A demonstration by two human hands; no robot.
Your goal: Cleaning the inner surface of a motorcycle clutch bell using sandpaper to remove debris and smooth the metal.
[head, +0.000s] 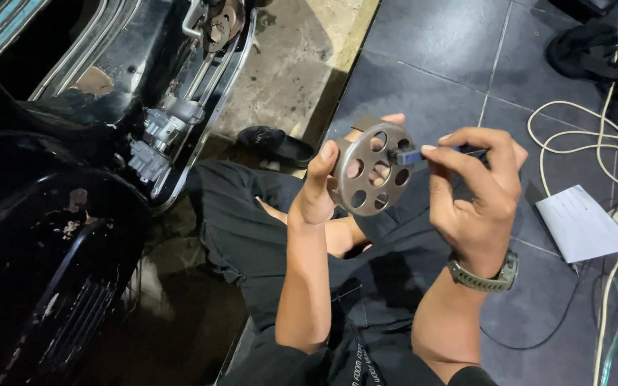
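Note:
My left hand (317, 189) grips a round grey metal disc (370, 169) pierced with several round holes, holding it upright by its rim above my lap. My right hand (477, 193), with a green watch on the wrist, pinches a small dark tool (410, 154) whose blue-tipped end touches the disc's face near its right edge. I sit on the floor in black clothes, with my legs under both hands.
A black scooter body (44, 236) lies at the left with exposed metal parts (162, 129). A black sandal (273, 143) rests on the floor beyond my knee. A white paper (579, 223) and cream cables (595, 136) lie at the right on dark tiles.

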